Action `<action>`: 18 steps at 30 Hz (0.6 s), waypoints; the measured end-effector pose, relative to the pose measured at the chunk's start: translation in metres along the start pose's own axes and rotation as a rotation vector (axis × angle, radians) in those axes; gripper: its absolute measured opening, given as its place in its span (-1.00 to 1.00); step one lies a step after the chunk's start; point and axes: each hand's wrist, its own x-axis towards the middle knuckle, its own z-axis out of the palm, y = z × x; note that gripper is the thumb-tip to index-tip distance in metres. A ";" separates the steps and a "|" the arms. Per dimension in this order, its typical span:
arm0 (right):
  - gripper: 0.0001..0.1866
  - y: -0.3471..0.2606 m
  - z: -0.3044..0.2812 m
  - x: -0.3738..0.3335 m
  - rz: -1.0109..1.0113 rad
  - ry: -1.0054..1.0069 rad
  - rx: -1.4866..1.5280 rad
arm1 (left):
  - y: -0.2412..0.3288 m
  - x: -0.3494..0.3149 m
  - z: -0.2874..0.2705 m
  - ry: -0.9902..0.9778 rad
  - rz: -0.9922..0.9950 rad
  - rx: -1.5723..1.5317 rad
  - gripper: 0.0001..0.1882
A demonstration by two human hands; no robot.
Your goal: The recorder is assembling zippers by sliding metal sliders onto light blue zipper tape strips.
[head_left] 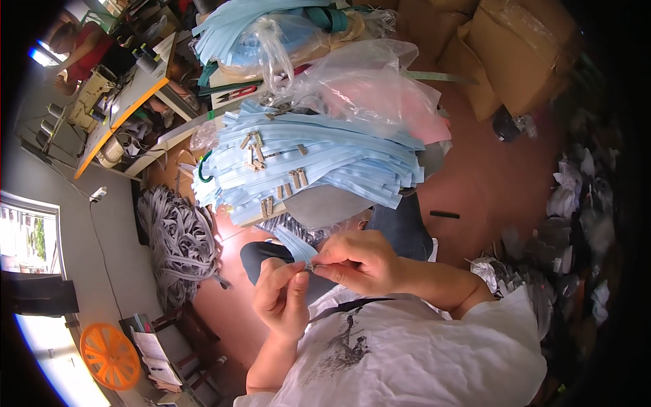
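Above my lap, both hands meet at the end of a light blue zipper tape point(296, 245). My right hand point(363, 261) pinches the tape end between thumb and fingers. Closed in a pinch beside it, my left hand point(281, 293) grips a tiny metal piece point(311, 267), which looks like a zipper slider and is mostly covered by fingertips. In front of me a thick pile of light blue zipper tapes point(339, 152) lies across a work surface. Several metal zipper pulls point(256, 150) are scattered on top of that pile.
Clear plastic bags point(380, 74) and red-handled scissors point(236, 93) lie beyond the pile. Grey strips point(178, 247) heap on the floor at left, near an orange wheel point(110, 356). Cardboard boxes point(519, 51) stand far right. A person point(88, 51) sits at a sewing table point(129, 102), far left.
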 end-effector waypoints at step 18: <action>-0.79 -0.005 -0.024 -0.011 -0.126 0.033 -0.118 | 0.000 0.002 0.010 -0.151 -0.179 -0.344 -0.83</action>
